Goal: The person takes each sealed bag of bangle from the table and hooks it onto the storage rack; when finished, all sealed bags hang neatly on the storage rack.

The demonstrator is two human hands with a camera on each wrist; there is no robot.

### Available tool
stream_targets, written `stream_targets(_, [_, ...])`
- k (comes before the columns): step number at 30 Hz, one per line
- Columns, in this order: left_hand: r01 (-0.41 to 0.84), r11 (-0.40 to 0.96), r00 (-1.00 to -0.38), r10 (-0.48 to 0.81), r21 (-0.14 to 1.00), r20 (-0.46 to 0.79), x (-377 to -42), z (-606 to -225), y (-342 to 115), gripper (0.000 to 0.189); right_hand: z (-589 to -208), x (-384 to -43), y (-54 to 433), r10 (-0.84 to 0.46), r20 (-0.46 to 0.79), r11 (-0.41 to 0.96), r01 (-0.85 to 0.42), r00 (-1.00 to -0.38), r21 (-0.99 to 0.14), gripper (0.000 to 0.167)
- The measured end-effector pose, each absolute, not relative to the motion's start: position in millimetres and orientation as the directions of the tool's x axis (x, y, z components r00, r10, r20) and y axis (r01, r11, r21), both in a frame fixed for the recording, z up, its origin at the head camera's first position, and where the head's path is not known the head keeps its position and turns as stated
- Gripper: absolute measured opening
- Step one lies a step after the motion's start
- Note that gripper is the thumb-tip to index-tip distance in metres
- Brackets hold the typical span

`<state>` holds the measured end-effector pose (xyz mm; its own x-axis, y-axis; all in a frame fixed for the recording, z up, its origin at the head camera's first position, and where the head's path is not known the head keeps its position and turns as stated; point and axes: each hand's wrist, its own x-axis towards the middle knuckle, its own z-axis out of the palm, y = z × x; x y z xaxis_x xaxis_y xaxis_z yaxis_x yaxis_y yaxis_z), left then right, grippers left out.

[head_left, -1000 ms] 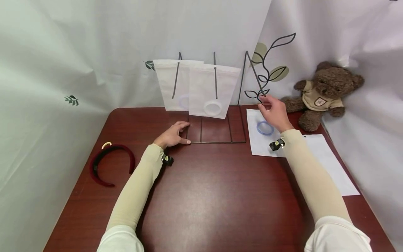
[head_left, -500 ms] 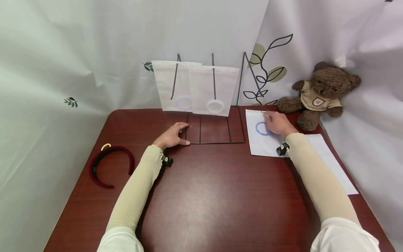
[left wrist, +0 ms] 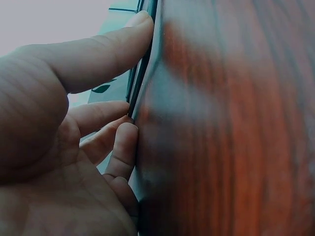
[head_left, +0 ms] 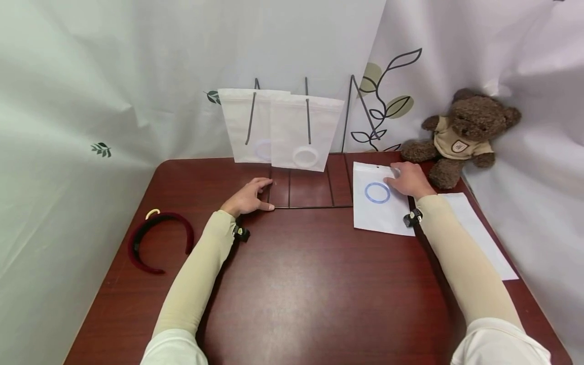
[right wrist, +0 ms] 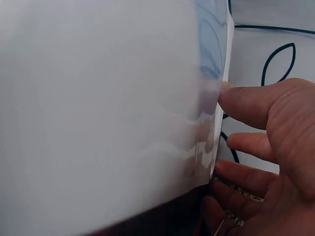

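Observation:
My right hand [head_left: 412, 181] pinches the top right edge of a white zip bag [head_left: 367, 215] between thumb and fingers. The bag has a blue ring [head_left: 377, 193] on its front and a small hole near its top edge. In the right wrist view the bag's clear edge [right wrist: 212, 44] meets my thumb tip. My left hand [head_left: 248, 196] rests at the front left corner of a black wire rack [head_left: 315, 207], thumb and fingers straight against its base wires. Two white bags, a left one [head_left: 239, 119] and a middle one [head_left: 301, 121], hang from the rack's prongs.
The rack's right prong [head_left: 367, 112] carries nothing. Another white bag [head_left: 479, 233] lies on the table under my right forearm. A brown teddy bear [head_left: 474, 121] sits at the back right. A dark red headband [head_left: 175, 215] and a gold ring-shaped piece [head_left: 152, 214] lie at the left.
My right hand has moved down from near the right prong to the ringed bag and taken hold of its top edge. That bag has shifted slightly toward me. My left hand stays put.

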<state>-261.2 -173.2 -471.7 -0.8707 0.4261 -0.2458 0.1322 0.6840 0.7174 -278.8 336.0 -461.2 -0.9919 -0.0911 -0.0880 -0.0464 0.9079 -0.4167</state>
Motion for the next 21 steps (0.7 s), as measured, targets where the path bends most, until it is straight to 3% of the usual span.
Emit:
stream_targets(13, [0.128,0.684,-0.871,0.423,0.718,-0.248,-261,-473,-173,0.091,-465,-273,341,-0.074,-0.04,0.87,-0.044,-0.996,-0.492,0.053])
stream_targets(21, [0.117,0.678,-0.87,0.423,0.726,-0.255,-261,-473,-174,0.092,-458,-264,347,-0.088,-0.026,0.839,-0.06,-0.996,-0.541,0.056])
